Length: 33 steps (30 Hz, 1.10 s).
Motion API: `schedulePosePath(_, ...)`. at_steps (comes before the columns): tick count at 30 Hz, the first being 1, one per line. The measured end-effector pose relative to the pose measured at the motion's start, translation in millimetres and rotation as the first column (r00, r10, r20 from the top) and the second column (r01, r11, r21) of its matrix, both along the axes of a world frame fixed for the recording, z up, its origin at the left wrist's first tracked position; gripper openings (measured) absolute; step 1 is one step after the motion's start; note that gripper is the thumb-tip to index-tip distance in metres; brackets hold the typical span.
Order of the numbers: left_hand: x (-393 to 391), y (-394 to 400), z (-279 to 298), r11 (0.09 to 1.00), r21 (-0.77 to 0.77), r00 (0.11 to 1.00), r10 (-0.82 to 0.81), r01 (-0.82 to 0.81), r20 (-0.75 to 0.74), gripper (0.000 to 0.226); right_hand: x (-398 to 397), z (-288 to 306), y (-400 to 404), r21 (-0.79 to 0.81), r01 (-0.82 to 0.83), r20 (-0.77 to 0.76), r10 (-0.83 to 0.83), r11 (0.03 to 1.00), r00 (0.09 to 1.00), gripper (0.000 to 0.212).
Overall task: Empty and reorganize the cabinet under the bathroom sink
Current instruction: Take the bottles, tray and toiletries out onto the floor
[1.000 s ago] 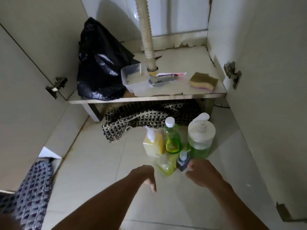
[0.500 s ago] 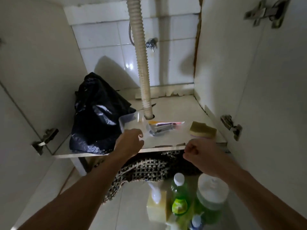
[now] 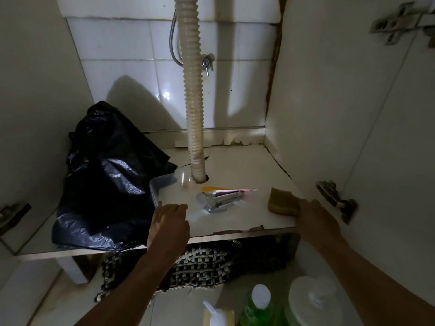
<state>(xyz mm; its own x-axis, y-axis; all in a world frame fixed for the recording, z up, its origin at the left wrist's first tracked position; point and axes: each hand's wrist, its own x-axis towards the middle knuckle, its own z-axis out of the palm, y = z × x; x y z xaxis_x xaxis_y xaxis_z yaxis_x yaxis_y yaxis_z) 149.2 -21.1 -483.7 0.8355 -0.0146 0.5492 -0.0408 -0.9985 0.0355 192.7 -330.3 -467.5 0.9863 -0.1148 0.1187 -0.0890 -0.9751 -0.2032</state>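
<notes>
Head view: emptying continues; left hand (image 3: pixel 170 218) rests flat-fingered on the clear tray (image 3: pixel 164 191), right hand (image 3: pixel 315 220) grips the sponge (image 3: pixel 281 203). Next, lift both out

On the cabinet shelf (image 3: pixel 235 222), the bag (image 3: pixel 106 180) sits left, the tray (image 3: pixel 164 189) beside it, the sponge (image 3: pixel 282 204) right; bottles (image 3: pixel 259 304) stand on the floor below.
</notes>
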Motion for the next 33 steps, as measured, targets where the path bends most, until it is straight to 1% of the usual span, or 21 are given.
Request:
schedulePosePath(2,-0.1,3.0,-2.6,1.000,-0.023,0.999,-0.004,0.003,-0.033,0.041,0.6,-2.3,2.6,-0.051,0.000,0.023,0.001,0.999,1.000,0.024)
schedulePosePath(3,-0.1,3.9,-2.3,0.999,-0.036,0.999,0.001,-0.003,-0.053,0.041,0.7,-2.9,4.5,-0.051,-0.006,0.025,0.008,0.999,1.000,0.023)
schedulePosePath(6,-0.4,5.4,-1.4,0.997,-0.069,0.993,0.018,-0.027,-0.119,0.038,0.4,-2.2,11.4,0.005,-0.018,-0.014,0.018,1.000,1.000,0.020)
schedulePosePath(8,-3.3,2.8,2.0,0.988,-0.148,0.986,0.030,-0.054,-0.164,0.029,-2.4,4.0,17.4,0.103,0.013,-0.059,-0.007,0.995,0.998,0.017)
schedulePosePath(9,-4.8,0.6,3.4,0.979,-0.188,0.982,0.043,-0.077,-0.184,0.029,-5.1,8.9,20.8,0.168,0.031,-0.068,-0.020,0.985,0.997,0.012)
schedulePosePath(10,-6.4,-1.4,4.9,0.974,-0.208,0.980,0.053,-0.093,-0.190,0.030,-8.4,14.2,23.8,0.255,0.038,-0.059,-0.024,0.966,0.998,0.011)
schedulePosePath(11,-7.7,-3.0,5.6,0.970,-0.224,0.981,0.054,-0.096,-0.185,0.033,-11.9,18.4,26.1,0.347,0.032,-0.025,-0.025,0.937,0.999,0.015)
schedulePosePath(13,-9.3,-7.0,9.1,0.955,-0.274,0.978,0.057,-0.112,-0.200,0.036,-20.5,25.1,29.0,0.518,0.021,0.016,-0.034,0.855,0.999,0.024)
schedulePosePath(15,-11.8,-10.0,16.1,0.920,-0.362,0.973,0.076,-0.152,-0.218,0.036,-30.2,31.8,31.0,0.637,0.035,-0.024,-0.026,0.770,0.999,0.022)
schedulePosePath(16,-13.7,-11.9,20.4,0.899,-0.404,0.972,0.087,-0.171,-0.217,0.035,-33.2,34.9,31.6,0.700,0.051,-0.046,-0.027,0.712,0.999,0.020)
schedulePosePath(17,-16.2,-14.3,26.0,0.881,-0.436,0.973,0.101,-0.184,-0.207,0.033,-35.8,37.8,32.0,0.767,0.066,-0.063,-0.027,0.638,0.998,0.019)
schedulePosePath(19,-23.2,-18.5,37.2,0.862,-0.473,0.979,0.118,-0.185,-0.168,0.030,-40.3,45.7,37.1,0.884,0.085,-0.084,-0.022,0.459,0.996,0.015)
schedulePosePath(21,-33.3,-22.4,49.9,0.866,-0.475,0.986,0.107,-0.157,-0.131,0.028,-43.5,53.9,49.2,0.943,0.084,-0.093,0.012,0.322,0.996,0.012)
schedulePosePath(23,-49.2,-23.4,65.6,0.875,-0.464,0.990,0.107,-0.139,-0.096,0.026,-47.0,62.7,69.8,0.973,0.058,-0.071,0.052,0.225,0.996,0.019)
schedulePosePath(25,-70.4,-20.9,80.7,0.879,-0.458,0.991,0.125,-0.134,-0.050,0.024,-53.3,70.9,94.6,0.989,0.016,-0.032,0.108,0.147,0.994,0.018)
schedulePosePath(27,-93.6,-17.6,94.0,0.880,-0.445,0.985,0.161,-0.168,-0.054,0.022,-64.4,82.8,115.9,0.995,-0.022,0.007,0.163,0.092,0.987,0.018)
schedulePosePath(29,-112.8,-14.5,106.3,0.894,-0.388,0.974,0.205,-0.225,-0.092,0.019,-74.4,92.4,132.1,0.993,-0.087,0.069,0.210,0.076,0.975,0.020)
schedulePosePath(31,-126.8,-10.8,119.8,0.906,-0.309,0.954,0.250,-0.290,-0.162,0.020,-84.9,100.2,142.2,0.974,-0.183,0.143,0.263,0.135,0.954,0.029)
schedulePosePath(32,-130.8,-8.6,127.2,0.912,-0.258,0.936,0.259,-0.318,-0.239,0.021,-90.6,102.4,144.7,0.956,-0.231,0.171,0.297,0.183,0.940,0.032)
schedulePosePath(33,-133.0,-6.5,135.0,0.922,-0.196,0.902,0.253,-0.334,-0.350,0.021,-94.5,102.9,146.9,0.938,-0.266,0.187,0.320,0.223,0.929,0.030)
